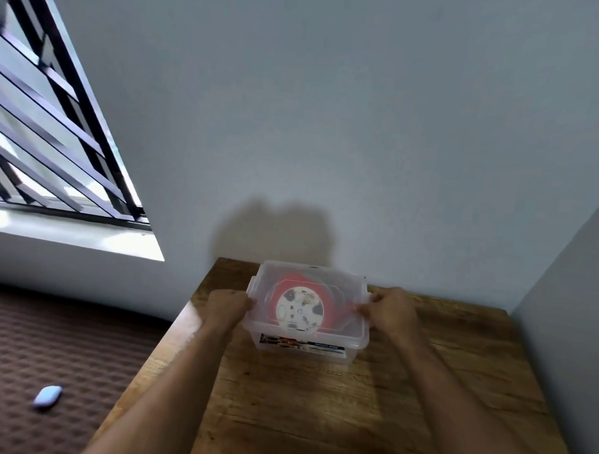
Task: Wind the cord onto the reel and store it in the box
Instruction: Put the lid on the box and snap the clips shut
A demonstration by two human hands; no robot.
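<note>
A clear plastic box [304,349] stands at the far side of the wooden table, close to the wall. Its clear lid [343,286] lies on top. Through the lid I see the red cord reel [300,310] lying flat inside, with its round white socket face up. My left hand [229,306] grips the left edge of the lid, fingers curled over the rim. My right hand [388,309] grips the right edge the same way. The cord itself is not visible outside the box.
The wooden table [318,414] stretches toward me, with a wall behind it and another at its right side. Left of the table lies a brown quilted mattress [49,354] with a small pale blue object [47,396] on it. A barred window [50,116] is upper left.
</note>
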